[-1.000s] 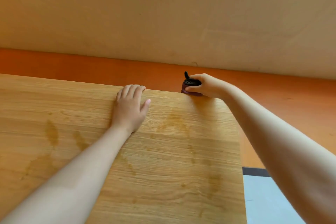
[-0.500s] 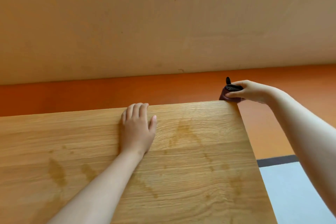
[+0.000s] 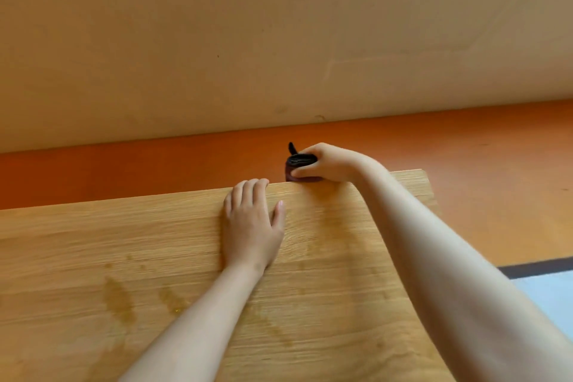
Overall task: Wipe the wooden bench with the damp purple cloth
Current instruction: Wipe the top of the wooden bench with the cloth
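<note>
The wooden bench point(image 3: 325, 273) fills the lower part of the view, its light top marked with darker damp streaks. My right hand point(image 3: 325, 163) grips the bunched dark purple cloth point(image 3: 297, 166) against the bench's far edge, right of the middle. My left hand point(image 3: 252, 223) lies flat on the bench top, its fingertips hooked over the far edge, just left of the cloth. Most of the cloth is hidden in my fingers.
Beyond the bench runs an orange floor point(image 3: 480, 164) up to a beige wall point(image 3: 279, 40). The bench's right end point(image 3: 431, 195) drops off to the floor. A pale blue area with a dark border point(image 3: 545, 295) lies at the lower right.
My right hand with the cloth has slid left along the far edge, from the right corner to close beside my left hand. The left hand stays planted on the bench.
</note>
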Tool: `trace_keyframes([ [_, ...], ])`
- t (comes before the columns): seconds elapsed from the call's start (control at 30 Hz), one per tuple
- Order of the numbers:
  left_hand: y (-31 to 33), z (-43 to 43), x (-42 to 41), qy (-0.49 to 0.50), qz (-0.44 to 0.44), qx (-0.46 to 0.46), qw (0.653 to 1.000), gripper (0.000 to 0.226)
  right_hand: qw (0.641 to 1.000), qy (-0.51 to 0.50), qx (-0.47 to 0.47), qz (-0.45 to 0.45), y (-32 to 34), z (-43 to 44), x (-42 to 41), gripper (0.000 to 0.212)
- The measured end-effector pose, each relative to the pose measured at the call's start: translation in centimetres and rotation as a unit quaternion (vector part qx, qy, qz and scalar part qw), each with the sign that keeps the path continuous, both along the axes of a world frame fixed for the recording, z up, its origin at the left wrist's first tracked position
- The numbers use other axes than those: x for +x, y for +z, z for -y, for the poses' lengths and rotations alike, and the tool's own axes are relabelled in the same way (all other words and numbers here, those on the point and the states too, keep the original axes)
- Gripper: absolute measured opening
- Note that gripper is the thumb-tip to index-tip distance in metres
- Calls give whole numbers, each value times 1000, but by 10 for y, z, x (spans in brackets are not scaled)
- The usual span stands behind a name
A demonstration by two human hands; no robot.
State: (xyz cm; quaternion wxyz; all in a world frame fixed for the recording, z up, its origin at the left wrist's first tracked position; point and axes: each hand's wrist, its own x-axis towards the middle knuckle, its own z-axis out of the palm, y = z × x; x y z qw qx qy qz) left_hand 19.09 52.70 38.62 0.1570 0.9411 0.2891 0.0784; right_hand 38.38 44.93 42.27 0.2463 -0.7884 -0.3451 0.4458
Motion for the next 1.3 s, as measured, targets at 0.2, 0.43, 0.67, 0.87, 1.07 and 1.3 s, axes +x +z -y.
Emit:
trace_keyframes([
  [0.2, 3, 1, 1, 77, 16, -4, 997, 65, 997, 64, 3, -37, -8, -43, -16, 28],
  [0.43, 4, 0, 1, 72, 8, -8, 997, 62, 997, 49, -52, -22, 1, 23, 34, 11],
  [0.67, 4, -1, -2, 69, 15, -26, 997, 83, 999, 39, -8, -19, 1, -32, -15, 15],
  [0.87, 18, -12, -13, 96, 150, -210, 961, 80, 999, 35, 28, -7, 2, -90, -67, 6],
  [1.07, 34, -137, -92, -1, 50, -95, 994, 64, 1000, 12, -1, 19, 2, -118, -89, 23],
  [1.3, 18, -273, -177, 15, -136, -18, 990, 78, 1000, 11, 17, 8, -4, -187, -143, 30],
])
